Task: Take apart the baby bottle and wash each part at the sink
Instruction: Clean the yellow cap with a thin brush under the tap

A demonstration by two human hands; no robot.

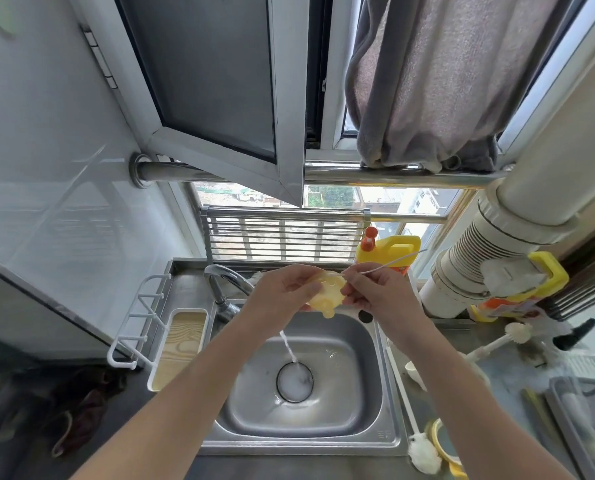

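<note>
View: head camera, looking down over both forearms at the sink.
Left hand (284, 289): raised above the basin; fingers curled round the left side of the yellow bottle part (325, 295).
Right hand (372, 289): close against the left hand on the other side of the part; thumb and fingertips pinch a thin white stem (394, 263).
Hands together: both meet at the yellow part, held in the air over the rear of the basin.
Yellow bottle part: translucent, rounded, with a small knob pointing down; its exact type cannot be told.
Thin white stem: runs from the right fingers up and to the right, across the front of the yellow detergent jug (391, 249). Whether its near tip enters the part cannot be told.
Faucet (219, 277): curved, behind and left of the hands, partly hidden by the left hand.
Water stream (289, 348): falls slantwise below the hands into the drain (295, 382), which holds white foam.
Sink (358, 393): single steel basin, wet.
Counter, right of the sink: a long-handled brush (401, 393) lies along the sink rim with its fluffy head nearest the viewer; a second brush (517, 332) lies further right.
Counter, left of the sink: white wire rack (140, 317) beside a wood-grain tray (181, 344).
Above: grey cloth (427, 81) draped over a steel rail.
</note>
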